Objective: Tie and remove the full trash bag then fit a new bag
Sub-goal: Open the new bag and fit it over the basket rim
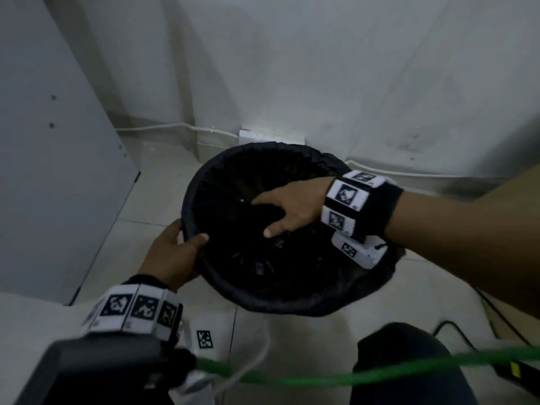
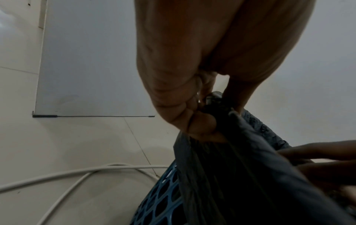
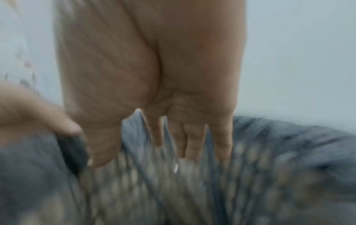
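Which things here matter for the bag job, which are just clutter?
Job:
black bag, lining the bin
blue mesh bin
left hand, gripping the bag rim
right hand, reaching inside

Clutter:
white cable
green cable
grey cabinet

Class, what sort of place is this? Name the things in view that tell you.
Probably an indoor room corner, perhaps an office or utility space: tiled floor, plain white walls, and a bin lined with a black bag.
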